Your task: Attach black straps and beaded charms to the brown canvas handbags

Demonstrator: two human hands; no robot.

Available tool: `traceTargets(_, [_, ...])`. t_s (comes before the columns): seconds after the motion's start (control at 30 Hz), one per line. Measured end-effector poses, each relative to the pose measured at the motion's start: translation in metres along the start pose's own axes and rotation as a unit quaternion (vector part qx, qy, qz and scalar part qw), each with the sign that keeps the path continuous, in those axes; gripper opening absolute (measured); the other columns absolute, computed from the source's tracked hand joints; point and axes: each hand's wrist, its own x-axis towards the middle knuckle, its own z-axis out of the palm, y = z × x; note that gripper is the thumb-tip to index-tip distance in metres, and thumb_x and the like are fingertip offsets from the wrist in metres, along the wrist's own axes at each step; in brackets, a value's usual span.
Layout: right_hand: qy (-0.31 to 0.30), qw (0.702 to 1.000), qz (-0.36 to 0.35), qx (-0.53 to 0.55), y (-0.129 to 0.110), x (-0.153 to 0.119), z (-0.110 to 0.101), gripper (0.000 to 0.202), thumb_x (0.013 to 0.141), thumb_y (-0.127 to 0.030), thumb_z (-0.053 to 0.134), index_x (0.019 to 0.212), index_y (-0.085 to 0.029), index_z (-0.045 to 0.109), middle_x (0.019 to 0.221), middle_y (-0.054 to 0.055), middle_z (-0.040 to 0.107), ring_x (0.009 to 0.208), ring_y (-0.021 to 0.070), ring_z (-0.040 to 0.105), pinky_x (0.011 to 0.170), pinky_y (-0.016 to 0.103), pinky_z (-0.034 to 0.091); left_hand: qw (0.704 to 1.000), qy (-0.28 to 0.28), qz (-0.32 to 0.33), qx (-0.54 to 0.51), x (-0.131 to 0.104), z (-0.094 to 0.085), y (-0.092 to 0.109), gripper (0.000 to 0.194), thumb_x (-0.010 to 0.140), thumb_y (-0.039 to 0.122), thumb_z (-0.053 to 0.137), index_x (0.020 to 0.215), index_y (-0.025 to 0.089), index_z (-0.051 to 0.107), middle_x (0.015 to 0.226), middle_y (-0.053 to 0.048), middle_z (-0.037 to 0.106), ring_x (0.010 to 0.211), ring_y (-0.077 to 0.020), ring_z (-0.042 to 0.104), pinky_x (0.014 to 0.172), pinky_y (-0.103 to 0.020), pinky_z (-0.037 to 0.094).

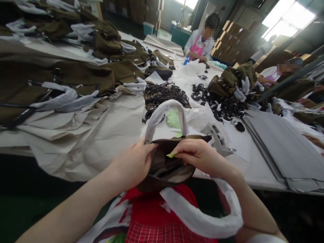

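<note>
An olive-brown handbag (pixel 162 182) is held at the table's front edge, its mouth open toward me. One white-wrapped handle (pixel 165 104) stands up at its far side, and the other wrapped handle (pixel 202 219) hangs over my lap. My left hand (pixel 138 162) is closed on the left side of the bag's rim. Over the opening, my right hand (pixel 196 153) pinches a small yellow-green slip (pixel 172 155) between thumb and fingers. Part of the dark lining shows inside; the bottom of the bag is hidden.
Behind the bag lies a pile of beaded chains (pixel 164 92). Black loops (pixel 220 108) are scattered to the right, near grey sheets (pixel 286 145). Olive bags (pixel 83 76) cover the left, beside crumpled paper (pixel 101 135). A person in a pink apron (pixel 198 45) works across the table.
</note>
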Motion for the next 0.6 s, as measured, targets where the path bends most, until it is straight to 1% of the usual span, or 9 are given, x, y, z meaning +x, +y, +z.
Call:
traceTargets(0.07, [-0.034,0.993,0.016,-0.115,0.006,0.010,0.011,0.021,0.091,-0.018,0.055,0.097,-0.022,0.074,0.099,0.004,0.073,0.092,0.0169,0.065,0.083,0.026,0.047,1.000,-0.006,-0.002,-0.003,0.000,0.002,0.006,0.044,0.085,0.017,0.040,0.123,0.024,0.063,0.115,-0.009,0.063,0.098,-0.0252,0.065,0.088,-0.037,0.052])
traceTargets(0.17, [-0.125,0.958,0.028,-0.257,0.016,0.020,0.025,0.021,0.088,-0.014,0.055,0.095,-0.020,0.074,0.096,0.006,0.074,0.091,0.0205,0.067,0.080,0.028,0.046,1.000,-0.008,0.008,-0.007,-0.001,0.005,0.009,0.046,0.085,0.016,0.041,0.126,0.022,0.061,0.120,-0.010,0.061,0.100,-0.0247,0.064,0.092,-0.037,0.051])
traceTargets(0.23, [-0.154,0.933,0.032,-0.324,0.018,0.022,0.029,0.022,0.088,-0.012,0.054,0.095,-0.018,0.074,0.093,0.009,0.074,0.088,0.0222,0.067,0.078,0.029,0.046,1.000,-0.005,0.016,-0.010,-0.002,0.007,0.008,0.045,0.085,0.015,0.042,0.125,0.022,0.061,0.121,-0.010,0.060,0.102,-0.0244,0.064,0.094,-0.037,0.050])
traceTargets(0.3, [-0.150,0.922,0.043,-0.356,0.017,0.020,0.029,0.023,0.088,-0.012,0.053,0.100,-0.017,0.073,0.096,0.011,0.074,0.088,0.0230,0.068,0.078,0.030,0.047,1.000,-0.004,0.023,-0.007,-0.002,0.007,0.008,0.045,0.085,0.014,0.041,0.125,0.021,0.061,0.120,-0.010,0.060,0.102,-0.0240,0.064,0.095,-0.037,0.050])
traceTargets(0.4, [-0.121,0.931,0.077,-0.336,0.016,0.014,0.022,0.026,0.088,-0.017,0.055,0.109,-0.019,0.070,0.101,0.011,0.074,0.089,0.0230,0.069,0.079,0.029,0.048,1.000,-0.005,0.024,0.005,-0.003,0.005,0.009,0.046,0.085,0.013,0.041,0.125,0.020,0.060,0.120,-0.011,0.060,0.103,-0.0239,0.063,0.095,-0.037,0.050])
traceTargets(0.53, [-0.071,0.956,0.115,-0.261,0.022,0.001,0.009,0.025,0.091,-0.021,0.052,0.106,-0.022,0.071,0.107,0.005,0.073,0.097,0.0209,0.068,0.088,0.029,0.048,1.000,0.001,0.018,0.014,-0.003,0.005,0.014,0.046,0.084,0.014,0.041,0.125,0.020,0.061,0.119,-0.011,0.061,0.100,-0.0246,0.065,0.092,-0.039,0.052])
traceTargets(0.6, [-0.050,0.952,0.150,-0.262,0.030,-0.006,0.006,0.026,0.090,-0.017,0.049,0.102,-0.020,0.072,0.107,0.007,0.073,0.099,0.0217,0.067,0.091,0.030,0.047,1.000,-0.001,0.027,0.009,-0.002,0.008,0.019,0.046,0.085,0.016,0.042,0.126,0.020,0.061,0.119,-0.011,0.061,0.098,-0.0251,0.066,0.090,-0.040,0.054])
